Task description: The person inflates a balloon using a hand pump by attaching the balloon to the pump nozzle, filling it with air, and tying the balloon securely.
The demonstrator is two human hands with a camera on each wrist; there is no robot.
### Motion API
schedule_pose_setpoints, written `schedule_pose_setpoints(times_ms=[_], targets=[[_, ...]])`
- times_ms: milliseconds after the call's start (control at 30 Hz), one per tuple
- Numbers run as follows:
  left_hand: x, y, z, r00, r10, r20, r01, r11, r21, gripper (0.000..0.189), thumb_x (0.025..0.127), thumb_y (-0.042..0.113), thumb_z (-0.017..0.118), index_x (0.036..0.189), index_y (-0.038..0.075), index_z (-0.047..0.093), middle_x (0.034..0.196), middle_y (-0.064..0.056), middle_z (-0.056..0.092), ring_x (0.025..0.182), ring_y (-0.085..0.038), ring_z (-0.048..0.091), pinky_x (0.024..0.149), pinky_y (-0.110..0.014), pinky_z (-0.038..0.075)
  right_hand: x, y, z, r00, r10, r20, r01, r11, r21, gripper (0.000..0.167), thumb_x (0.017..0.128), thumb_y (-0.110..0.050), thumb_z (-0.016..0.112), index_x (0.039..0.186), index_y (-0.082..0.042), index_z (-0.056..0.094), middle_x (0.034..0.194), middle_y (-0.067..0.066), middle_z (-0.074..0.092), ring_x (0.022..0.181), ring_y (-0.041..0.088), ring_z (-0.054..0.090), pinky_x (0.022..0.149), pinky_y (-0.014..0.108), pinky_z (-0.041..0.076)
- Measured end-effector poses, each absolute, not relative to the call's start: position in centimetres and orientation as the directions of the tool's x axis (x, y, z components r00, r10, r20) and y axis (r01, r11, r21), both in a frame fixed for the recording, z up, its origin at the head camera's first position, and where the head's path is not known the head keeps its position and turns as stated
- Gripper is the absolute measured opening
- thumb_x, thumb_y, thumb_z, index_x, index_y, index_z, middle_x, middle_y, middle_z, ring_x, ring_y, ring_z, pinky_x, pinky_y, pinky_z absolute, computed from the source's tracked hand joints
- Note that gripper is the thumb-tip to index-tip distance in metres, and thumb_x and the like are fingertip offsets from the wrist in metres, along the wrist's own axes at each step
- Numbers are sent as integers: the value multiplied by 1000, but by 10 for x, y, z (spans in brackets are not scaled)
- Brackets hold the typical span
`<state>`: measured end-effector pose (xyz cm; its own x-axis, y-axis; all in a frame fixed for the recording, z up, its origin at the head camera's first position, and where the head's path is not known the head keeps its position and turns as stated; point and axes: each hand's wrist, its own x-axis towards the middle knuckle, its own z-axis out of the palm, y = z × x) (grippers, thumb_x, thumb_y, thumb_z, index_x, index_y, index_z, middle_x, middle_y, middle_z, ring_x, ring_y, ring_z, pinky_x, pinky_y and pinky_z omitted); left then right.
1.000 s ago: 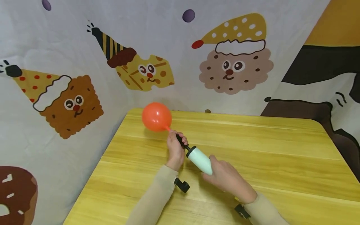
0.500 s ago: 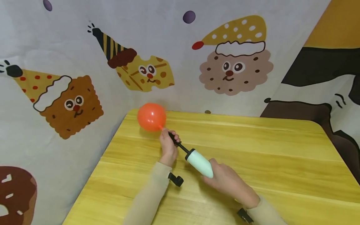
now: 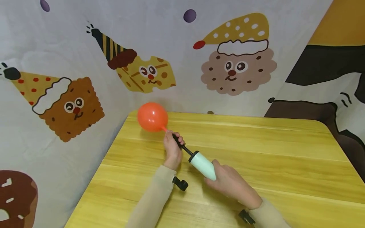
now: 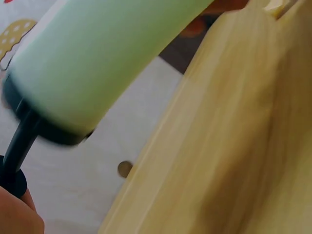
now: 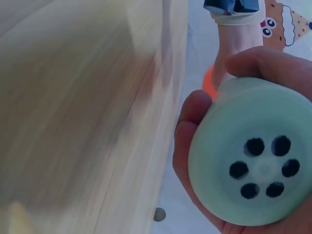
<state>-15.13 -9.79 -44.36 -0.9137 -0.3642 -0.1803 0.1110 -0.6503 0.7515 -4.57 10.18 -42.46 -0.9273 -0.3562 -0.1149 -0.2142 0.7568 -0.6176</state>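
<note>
An inflated orange balloon [image 3: 152,117] points away to the far left in the head view, its neck running down to my left hand [image 3: 173,150]. That hand grips the black end piece of a balloon pump [image 3: 203,166], with the thumb by the balloon's neck. Between the end piece and the mint-green barrel, a length of black rod [image 3: 187,150] shows. My right hand [image 3: 232,183] holds the barrel's rear end, fingers wrapped around it. The barrel [image 4: 102,63] fills the upper left of the left wrist view. Several round holes mark its end face [image 5: 219,146] in the right wrist view.
Both hands work above a yellow wood-grain table [image 3: 271,152]. Behind and to the left hangs a white cloth [image 3: 182,79] printed with cartoon snacks, close against the table edges. Black wrist mounts [image 3: 180,183] stick out from both beige sleeves.
The left hand and balloon have moved left, away from the barrel, so more black rod shows than a second ago. The right hand has shifted only slightly.
</note>
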Motion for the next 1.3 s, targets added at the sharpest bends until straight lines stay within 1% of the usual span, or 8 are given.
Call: schedule_pose_setpoints(times_ms=[133,367,600,800,900,967,1133,1300], targets=[[-143,-85,-446,-930,-326,-168,86,-639,764,33,115,31,32,94,11,46,74,0,50,53,-8,44,49,-19,40,-51,96,-423,-930,-341,-137,-183,753,-632,47,85,-30,81,110,1,57,71,3,56,48,14,53,37,27,44],[-137,-75,-449,-946,-281,-162,51,-622,781,37,116,30,30,91,9,48,73,1,51,52,-9,45,49,-21,42,-56,91,-423,-933,-318,-168,-136,742,-656,48,86,-31,80,114,0,55,72,5,56,46,15,53,35,29,44],[-152,-96,-445,-940,-306,-152,78,-627,775,40,115,31,31,88,8,49,71,0,52,52,-9,45,47,-21,41,-51,97,-424,-939,-323,-117,-180,753,-633,50,86,-35,81,115,-2,58,74,1,58,57,14,53,48,31,46],[-164,-126,-437,-907,-400,-132,173,-640,748,36,115,33,35,90,10,47,72,0,51,52,-8,45,47,-18,40,-35,116,-420,-932,-346,-110,-213,767,-605,48,84,-34,84,113,-5,60,78,-1,60,62,12,53,54,31,47],[-165,-129,-435,-910,-396,-124,177,-641,747,35,115,33,34,90,12,45,73,0,50,52,-8,44,46,-19,39,-32,118,-420,-927,-361,-99,-235,767,-597,47,84,-34,83,112,-5,58,77,-1,60,61,11,52,53,28,47],[-163,-125,-436,-918,-380,-116,172,-642,747,34,115,32,32,90,12,44,73,0,50,52,-8,44,46,-19,39,-32,116,-421,-925,-367,-100,-236,760,-606,46,84,-32,83,111,-4,58,76,0,59,58,11,53,49,28,47],[-155,-108,-438,-929,-356,-103,161,-637,754,33,116,28,30,91,12,44,74,0,49,51,-8,43,46,-19,38,-39,105,-423,-931,-341,-126,-193,758,-623,47,84,-30,82,112,-2,57,75,2,58,56,13,53,46,29,46],[-144,-90,-443,-942,-314,-114,122,-641,758,33,116,29,29,92,12,45,75,0,50,53,-8,44,47,-19,39,-47,95,-423,-937,-322,-134,-169,755,-633,49,84,-31,81,112,0,57,72,3,56,51,14,53,39,29,45]])
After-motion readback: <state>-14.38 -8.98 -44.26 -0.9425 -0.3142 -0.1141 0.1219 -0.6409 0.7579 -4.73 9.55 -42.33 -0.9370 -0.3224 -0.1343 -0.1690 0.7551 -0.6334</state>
